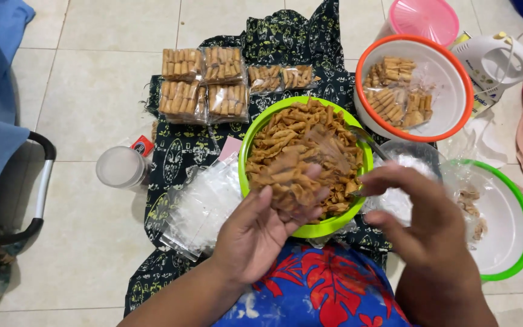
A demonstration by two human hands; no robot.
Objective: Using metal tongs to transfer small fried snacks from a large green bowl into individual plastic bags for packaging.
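A clear plastic bag (301,160) part-filled with fried pastry rolls rests on the cupped, half-open left hand (261,233), over the near rim of the green bowl (310,229). The right hand (422,212) hovers just right of it, fingers curled and apparently empty, with the bag's mouth tilting up and away.

Right hand (422,224) blurred — hides part of a clear bag (404,166); pink lid (424,18) cut off.

Pale tiled floor (92,91) carries dark patterned cloth (183,151). Left of cloth: clear round plastic container (120,167). Right of cloth: orange-rimmed white bowl (455,66), green-rimmed white bowl (516,230), white hand mixer (494,57). Pink lidded tub (424,19) beyond.
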